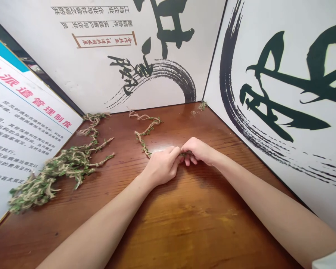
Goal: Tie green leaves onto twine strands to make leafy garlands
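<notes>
A length of leafy twine (142,140), tan cord with small green leaves, winds across the table from the back wall to my hands. My left hand (164,164) is closed round its near end, thumb and forefinger pinched. Just to the right, my right hand (197,150) pinches the same strand with thumb and forefinger, its other fingers curled below. The two hands almost touch, and a short bit of the strand shows under the right fingers. What the fingertips grip exactly is partly hidden.
On the left lies a heap of similar leafy twine (64,166), trailing up to the back panel. Small green scraps (202,105) sit in the far corner of the brown wooden table (184,224). White panels with black lettering (207,45) enclose the back and right; a printed board (22,123) stands left.
</notes>
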{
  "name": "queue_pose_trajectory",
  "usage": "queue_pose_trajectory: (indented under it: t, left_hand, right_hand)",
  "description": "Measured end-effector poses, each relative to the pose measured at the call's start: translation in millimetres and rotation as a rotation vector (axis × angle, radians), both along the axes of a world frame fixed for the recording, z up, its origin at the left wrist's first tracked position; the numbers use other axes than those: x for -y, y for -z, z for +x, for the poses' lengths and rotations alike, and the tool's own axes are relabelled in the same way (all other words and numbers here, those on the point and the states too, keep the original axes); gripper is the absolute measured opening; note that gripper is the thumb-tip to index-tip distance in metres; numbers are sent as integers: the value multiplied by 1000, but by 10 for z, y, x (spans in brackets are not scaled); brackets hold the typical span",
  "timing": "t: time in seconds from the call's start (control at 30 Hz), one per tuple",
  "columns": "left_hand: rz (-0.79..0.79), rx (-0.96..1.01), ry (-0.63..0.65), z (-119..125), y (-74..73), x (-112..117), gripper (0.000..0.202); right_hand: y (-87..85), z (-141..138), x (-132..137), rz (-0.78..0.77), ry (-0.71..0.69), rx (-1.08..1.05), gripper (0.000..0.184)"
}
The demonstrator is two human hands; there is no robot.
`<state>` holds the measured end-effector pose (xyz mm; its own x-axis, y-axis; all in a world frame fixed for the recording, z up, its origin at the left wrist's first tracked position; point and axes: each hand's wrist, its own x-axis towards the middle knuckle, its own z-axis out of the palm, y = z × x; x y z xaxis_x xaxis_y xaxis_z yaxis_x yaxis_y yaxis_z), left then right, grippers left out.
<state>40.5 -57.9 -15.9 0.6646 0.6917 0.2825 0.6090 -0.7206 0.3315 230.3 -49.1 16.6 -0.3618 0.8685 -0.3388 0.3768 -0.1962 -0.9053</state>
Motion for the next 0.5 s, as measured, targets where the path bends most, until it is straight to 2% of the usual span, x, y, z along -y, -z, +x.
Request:
queue_pose_trajectory:
  t: [0.13,0.23,0.3,0.37,0.43,0.5]
  left_hand:
    - [44,-104,8,3,-12,4,26]
    - [131,-122,36,-6,-3,7,27]
    - [202,-119,52,-14,10,5,27]
    - [277,-101,57,-20,22,2,27]
    - [338,-56,59,-22,27,-2,26]
    - [379,2,57,-21,26,-6,26]
  right_hand:
    - [-182,6,23,-201,20,120,20]
    - [-252,65,17,-251,-9,153,18]
    - [-240,123,0,-166,-46,151,16]
    - [-194,180,-24,-1,-117,143,11]
    - [-134,221,-50,149,-184,92,14]
    - [-68,243,-74,222,-220,0,16]
